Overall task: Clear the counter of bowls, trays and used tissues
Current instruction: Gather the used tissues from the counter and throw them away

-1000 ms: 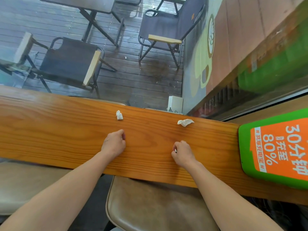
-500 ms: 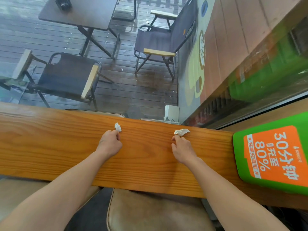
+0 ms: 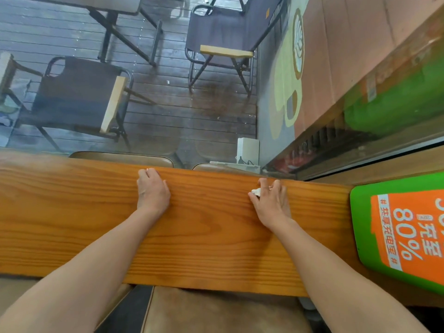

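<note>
Your right hand [image 3: 270,200] has its grip closed on a crumpled white tissue [image 3: 256,192], pinched between thumb and fingers near the far edge of the surface [image 3: 216,236]; the other fingertips spread forward toward that edge. Your left hand [image 3: 152,191] lies palm down at the far edge, fingers curled together over the wood; whether its grip holds anything you cannot tell, since the hand covers what is under it. Both forearms reach straight across the surface from the near edge. One tissue is in sight. A green and orange sign [image 3: 396,227] sits at the right end of the surface, well apart from your right hand. Two brown stool seats [image 3: 216,313] show below the near edge.
</note>
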Tool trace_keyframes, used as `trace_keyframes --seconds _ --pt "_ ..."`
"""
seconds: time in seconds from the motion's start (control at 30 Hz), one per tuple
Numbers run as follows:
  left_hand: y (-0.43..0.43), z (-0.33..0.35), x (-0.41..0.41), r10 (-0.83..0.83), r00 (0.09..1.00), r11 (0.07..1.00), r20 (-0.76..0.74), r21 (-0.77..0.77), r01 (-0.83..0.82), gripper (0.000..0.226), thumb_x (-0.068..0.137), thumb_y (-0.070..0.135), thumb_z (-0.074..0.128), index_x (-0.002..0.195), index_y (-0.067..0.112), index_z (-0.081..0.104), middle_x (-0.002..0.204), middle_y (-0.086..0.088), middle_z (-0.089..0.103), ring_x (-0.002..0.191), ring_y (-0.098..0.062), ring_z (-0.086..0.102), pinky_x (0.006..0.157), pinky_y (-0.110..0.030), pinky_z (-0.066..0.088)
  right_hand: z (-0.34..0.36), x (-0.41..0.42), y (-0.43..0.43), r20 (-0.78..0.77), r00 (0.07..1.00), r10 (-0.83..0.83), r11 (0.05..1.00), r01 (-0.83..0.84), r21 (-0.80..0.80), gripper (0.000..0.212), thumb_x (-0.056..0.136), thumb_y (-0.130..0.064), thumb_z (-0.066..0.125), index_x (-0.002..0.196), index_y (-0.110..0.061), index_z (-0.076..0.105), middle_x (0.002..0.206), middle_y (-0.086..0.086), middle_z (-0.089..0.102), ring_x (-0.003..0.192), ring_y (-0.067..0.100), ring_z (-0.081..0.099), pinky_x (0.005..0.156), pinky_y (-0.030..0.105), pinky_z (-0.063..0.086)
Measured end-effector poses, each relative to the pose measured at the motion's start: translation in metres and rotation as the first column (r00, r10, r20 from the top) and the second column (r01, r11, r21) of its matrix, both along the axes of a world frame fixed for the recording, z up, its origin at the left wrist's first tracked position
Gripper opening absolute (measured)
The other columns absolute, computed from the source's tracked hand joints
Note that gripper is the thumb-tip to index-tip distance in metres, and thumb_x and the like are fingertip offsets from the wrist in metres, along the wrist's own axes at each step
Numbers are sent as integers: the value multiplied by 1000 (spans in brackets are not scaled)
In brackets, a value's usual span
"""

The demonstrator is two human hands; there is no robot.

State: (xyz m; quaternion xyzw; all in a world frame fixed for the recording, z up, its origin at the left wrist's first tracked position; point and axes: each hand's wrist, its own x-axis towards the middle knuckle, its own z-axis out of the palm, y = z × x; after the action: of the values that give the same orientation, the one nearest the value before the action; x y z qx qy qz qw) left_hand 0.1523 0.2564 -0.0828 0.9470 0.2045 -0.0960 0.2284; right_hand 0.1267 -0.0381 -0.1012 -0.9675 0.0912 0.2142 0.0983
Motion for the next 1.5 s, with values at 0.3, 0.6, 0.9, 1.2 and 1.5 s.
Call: trace_keyframes --seconds 0.3,0.6,0.9,1.2,1.5 --pt "-11 7 -20 -85 992 996 -90 -40 82 14 99 4 40 104 8 52 109 -10 46 90 -25 52 76 -34 46 2 -21 6 5 1000 10 999 -11 50 25 104 -33 35 116 -15 48 111 8 44 96 21 40 78 35 44" --pt "-39 31 -61 -235 933 972 -271 -45 231 15 92 3 43 93 8 57 101 -12 53 93 -30 53 84 -38 45 38 -37 -10 -115 988 -104 981 120 149 14 96 -20 45 104 -11 52 104 9 55 94 25 50 74 37 45" --pt "-99 96 -68 -531 822 844 -206 -49 534 19 87 9 47 85 19 63 96 -2 60 91 -24 56 77 -34 48 108 -74 -21 -107 993 -40 946 72 315 7 97 -20 40 100 -21 46 93 5 59 79 23 57 64 37 48" --pt "-164 150 -82 -855 506 511 -115 -13 860 15 78 12 55 72 26 54 89 3 55 82 -20 56 66 -32 53 168 -155 -32 -14 985 -174 957 173 234 11 95 -26 50 105 -22 54 110 11 64 92 30 59 69 37 47" --pt "-259 159 -159 -984 127 136 -124 -72 988 22 73 6 64 78 27 59 85 8 51 81 -16 53 56 -27 46 191 -279 -74 45 839 -542 817 513 262 14 89 -27 65 100 -27 56 106 4 64 93 26 60 71 39 54"
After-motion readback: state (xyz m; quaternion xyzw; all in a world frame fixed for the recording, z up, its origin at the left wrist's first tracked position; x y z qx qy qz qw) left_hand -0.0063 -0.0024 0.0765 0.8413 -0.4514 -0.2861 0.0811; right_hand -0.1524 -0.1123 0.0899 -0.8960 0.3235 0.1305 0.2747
